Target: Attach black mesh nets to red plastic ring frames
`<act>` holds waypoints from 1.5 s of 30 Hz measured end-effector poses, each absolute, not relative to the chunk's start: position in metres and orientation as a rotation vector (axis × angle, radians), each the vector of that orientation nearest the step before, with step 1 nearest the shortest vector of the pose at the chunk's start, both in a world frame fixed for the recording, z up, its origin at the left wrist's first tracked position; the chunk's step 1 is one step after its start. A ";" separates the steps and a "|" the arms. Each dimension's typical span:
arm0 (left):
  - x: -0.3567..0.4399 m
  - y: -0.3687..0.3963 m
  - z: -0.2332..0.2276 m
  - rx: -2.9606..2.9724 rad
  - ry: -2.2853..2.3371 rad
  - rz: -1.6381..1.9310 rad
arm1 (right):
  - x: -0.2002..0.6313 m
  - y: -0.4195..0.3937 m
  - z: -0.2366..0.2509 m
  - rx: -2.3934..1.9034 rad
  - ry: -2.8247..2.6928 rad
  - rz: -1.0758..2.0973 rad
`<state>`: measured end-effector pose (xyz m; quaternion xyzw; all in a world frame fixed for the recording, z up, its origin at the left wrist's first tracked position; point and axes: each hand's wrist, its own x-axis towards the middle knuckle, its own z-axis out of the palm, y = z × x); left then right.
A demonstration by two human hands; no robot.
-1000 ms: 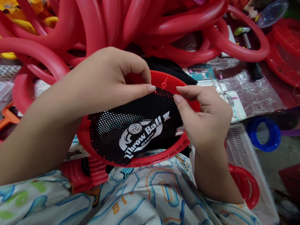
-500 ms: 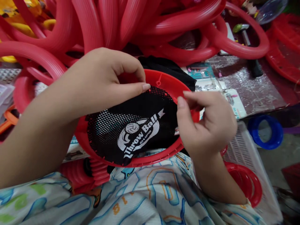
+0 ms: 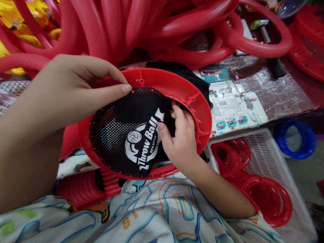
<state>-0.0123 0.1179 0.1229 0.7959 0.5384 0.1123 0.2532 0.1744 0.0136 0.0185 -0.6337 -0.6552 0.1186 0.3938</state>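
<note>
A red plastic ring (image 3: 199, 118) leans against my lap and the table edge. A black mesh net (image 3: 131, 114) with a white "Throw Ball" print spans much of it, its edge caught on small red pegs along the inner rim. On the upper left, my left hand (image 3: 78, 81) pinches the rim, its thumb at the net's edge and the fingertips partly hidden. My right hand (image 3: 181, 138) is inside the ring on the right, fingers curled at the net's loose edge and thumb against the black cloth. More black cloth (image 3: 174, 69) lies behind the ring.
Ribbed red tubes (image 3: 131, 27) pile across the back. A hammer (image 3: 268, 37) lies on plastic film at the right, near a printed card (image 3: 243, 104). A white basket (image 3: 270, 145) holding red rings (image 3: 265, 199) stands at lower right, beside a blue ring (image 3: 291, 153).
My left hand has shifted left along the rim. My right hand has moved left and down, from the right rim into the ring at the net. The ring has tilted slightly.
</note>
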 end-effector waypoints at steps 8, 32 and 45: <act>0.004 0.121 0.130 2.306 1.359 0.390 | 0.168 0.018 0.024 -1.393 -1.173 0.669; 0.038 0.152 0.122 2.549 0.823 0.290 | 0.188 0.036 0.047 -1.425 -1.393 0.327; 0.035 0.145 0.126 2.429 0.932 0.410 | 0.193 0.038 0.044 -1.294 -1.435 0.028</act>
